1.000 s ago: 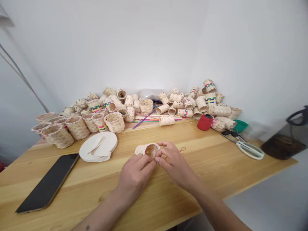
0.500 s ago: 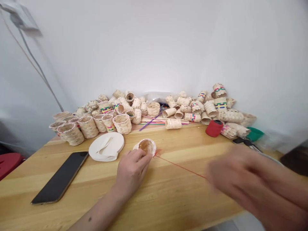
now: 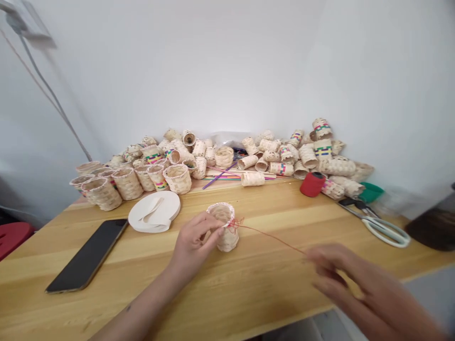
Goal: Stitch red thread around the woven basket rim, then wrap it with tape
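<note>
A small woven bamboo basket point(image 3: 228, 241) stands on the table, its rim bound in white and red. My left hand point(image 3: 197, 237) pinches that rim on its near side, thumb and fingers closed. Red thread point(image 3: 272, 235) comes off the rim in a loose tangle and runs to the right. Its other end meets the fingertips of my right hand point(image 3: 341, 272), which is slightly blurred and closed on the thread at thumb and forefinger level. Whether a needle is among those fingers I cannot make out.
A white tape roll point(image 3: 154, 213) and a phone point(image 3: 87, 255) lie left. Rimmed baskets point(image 3: 128, 184) stand behind them; many woven tubes point(image 3: 252, 178) are heaped along the wall. A red thread spool point(image 3: 313, 184), scissors point(image 3: 386, 231) and a dark jar point(image 3: 433, 225) are right.
The basket has tipped more upright, showing its side. My right hand has moved slightly down and right, and the thread now sags a little, with a larger tangle at the rim.
</note>
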The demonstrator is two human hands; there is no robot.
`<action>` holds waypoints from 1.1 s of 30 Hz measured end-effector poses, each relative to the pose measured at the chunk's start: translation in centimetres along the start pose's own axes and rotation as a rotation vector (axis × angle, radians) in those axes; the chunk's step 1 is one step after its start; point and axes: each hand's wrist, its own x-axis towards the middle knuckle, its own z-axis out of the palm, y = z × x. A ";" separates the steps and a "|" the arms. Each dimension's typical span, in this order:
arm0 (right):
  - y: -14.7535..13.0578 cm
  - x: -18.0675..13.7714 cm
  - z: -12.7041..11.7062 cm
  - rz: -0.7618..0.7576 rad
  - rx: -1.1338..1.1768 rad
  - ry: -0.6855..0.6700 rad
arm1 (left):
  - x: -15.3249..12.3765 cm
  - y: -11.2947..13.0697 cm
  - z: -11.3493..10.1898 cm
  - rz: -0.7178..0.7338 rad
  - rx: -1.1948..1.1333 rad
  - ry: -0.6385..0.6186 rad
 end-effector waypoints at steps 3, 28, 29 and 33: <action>-0.1 2.3 2.4 -0.065 -0.114 -0.101 | 0.0 0.3 -0.2 -0.033 -0.093 -0.083; 2.5 7.7 5.5 -0.177 -0.141 -0.269 | 0.9 -0.8 -1.7 -0.041 -0.153 -0.280; 2.8 7.9 4.6 -0.171 -0.161 -0.234 | 0.9 -0.9 -1.8 -0.043 -0.140 -0.273; 3.5 9.7 -0.9 -0.096 -0.220 -0.002 | 1.0 -1.1 -2.0 -0.049 -0.113 -0.273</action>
